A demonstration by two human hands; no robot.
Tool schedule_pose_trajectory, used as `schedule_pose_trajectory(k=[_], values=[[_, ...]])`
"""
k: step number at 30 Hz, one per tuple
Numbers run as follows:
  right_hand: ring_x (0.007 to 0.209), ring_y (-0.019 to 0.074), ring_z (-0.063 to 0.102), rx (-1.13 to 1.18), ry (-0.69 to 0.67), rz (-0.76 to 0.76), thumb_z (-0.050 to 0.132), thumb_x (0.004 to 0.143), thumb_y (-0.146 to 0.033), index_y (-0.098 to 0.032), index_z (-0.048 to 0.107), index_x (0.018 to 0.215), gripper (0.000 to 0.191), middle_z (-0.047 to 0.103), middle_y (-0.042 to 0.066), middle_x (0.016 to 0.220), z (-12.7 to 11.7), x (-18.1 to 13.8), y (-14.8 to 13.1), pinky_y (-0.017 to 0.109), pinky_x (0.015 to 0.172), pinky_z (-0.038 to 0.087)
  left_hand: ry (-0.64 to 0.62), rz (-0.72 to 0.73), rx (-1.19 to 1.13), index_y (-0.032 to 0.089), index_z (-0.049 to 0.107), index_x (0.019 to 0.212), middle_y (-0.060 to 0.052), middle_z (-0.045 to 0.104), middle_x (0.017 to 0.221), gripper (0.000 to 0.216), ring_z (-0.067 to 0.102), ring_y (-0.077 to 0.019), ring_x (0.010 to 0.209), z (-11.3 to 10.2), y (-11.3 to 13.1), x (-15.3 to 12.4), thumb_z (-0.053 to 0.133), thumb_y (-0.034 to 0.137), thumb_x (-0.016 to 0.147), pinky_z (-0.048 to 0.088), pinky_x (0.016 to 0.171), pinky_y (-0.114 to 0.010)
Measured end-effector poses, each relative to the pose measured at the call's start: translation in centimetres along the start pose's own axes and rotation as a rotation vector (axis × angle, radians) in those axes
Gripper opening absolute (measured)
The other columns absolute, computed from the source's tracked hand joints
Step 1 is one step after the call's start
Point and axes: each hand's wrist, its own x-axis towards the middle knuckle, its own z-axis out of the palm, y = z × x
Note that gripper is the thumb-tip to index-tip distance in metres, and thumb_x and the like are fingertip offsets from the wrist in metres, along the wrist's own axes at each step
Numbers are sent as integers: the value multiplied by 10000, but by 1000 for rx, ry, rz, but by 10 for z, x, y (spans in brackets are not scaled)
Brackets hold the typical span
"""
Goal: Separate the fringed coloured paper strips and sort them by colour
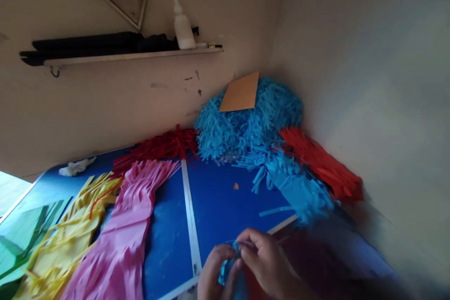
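Note:
Low in the view, my left hand [215,272] and my right hand [262,260] meet just off the table's near edge. Both are closed, with fingertips pinching a piece of blue tissue paper [222,273]. Part of that paper hangs below my fingers, and the rest is hidden behind them. A stack of blue fringed paper [298,187] lies ahead and to the right of my right hand. To the left of my hands, a pink fringed paper stack [128,225] runs along the table.
The blue table [218,201] meets two walls. On it lie yellow [66,243], green [24,234], dark red [158,146] and red fringed paper [323,161]. A large blue fringed mass [242,129] with an orange card [241,93] fills the corner. Above, a shelf [133,56] holds a white bottle [183,30].

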Motion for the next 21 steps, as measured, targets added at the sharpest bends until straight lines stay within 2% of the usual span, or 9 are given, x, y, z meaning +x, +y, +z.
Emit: schedule_pose_trajectory(k=[2, 6, 8, 11, 15, 18, 21], values=[[683, 174, 555, 48, -4, -2, 580, 842, -478, -174, 648, 800, 314, 616, 17, 706, -1, -1, 3, 244, 626, 423, -11, -150, -111, 208, 711, 725, -59, 685, 767, 300, 624, -208, 768, -4, -1, 1, 808, 489, 688, 491, 740, -272], [665, 155, 527, 66, 5, -49, 491, 929, -582, -172, 615, 755, 463, 570, 2, 669, -4, -6, 12, 234, 625, 406, -110, -592, -550, 185, 665, 757, 0, 647, 647, 340, 593, -131, 622, -10, -8, 6, 874, 423, 633, 463, 627, -225], [653, 150, 520, 34, 24, -78, 471, 947, -583, -173, 591, 736, 476, 561, -3, 655, -5, -9, 14, 232, 617, 397, -118, -680, -669, 184, 658, 776, 15, 640, 627, 342, 589, -108, 586, -9, -10, 6, 893, 377, 619, 448, 602, -206], [629, 146, 533, -66, 95, -131, 448, 964, -565, -174, 584, 748, 467, 572, -1, 643, -4, -11, 17, 231, 602, 383, -80, -680, -698, 185, 662, 777, 22, 639, 608, 330, 577, -92, 551, -3, -10, 2, 894, 361, 621, 437, 585, -197], [597, 146, 566, -228, 122, -206, 427, 992, -492, -186, 584, 713, 443, 604, 11, 619, -1, -11, 19, 240, 589, 366, -21, -596, -652, 182, 678, 750, 11, 657, 648, 335, 592, -106, 608, 4, -10, -1, 898, 385, 598, 462, 633, -208], [611, 162, 581, -309, 126, -249, 374, 1011, -489, -198, 589, 710, 471, 617, 29, 629, 0, -13, 16, 261, 604, 366, 49, -461, -444, 180, 704, 725, 2, 678, 695, 365, 608, -125, 686, 7, -6, -2, 907, 432, 558, 475, 678, -198], [674, 187, 604, -294, 67, -223, 311, 1023, -515, -211, 637, 834, 484, 652, 50, 711, -6, -18, 7, 279, 641, 390, 76, -319, -236, 183, 725, 717, -18, 707, 747, 374, 633, -162, 760, 10, 1, -5, 891, 476, 555, 493, 730, -207]])
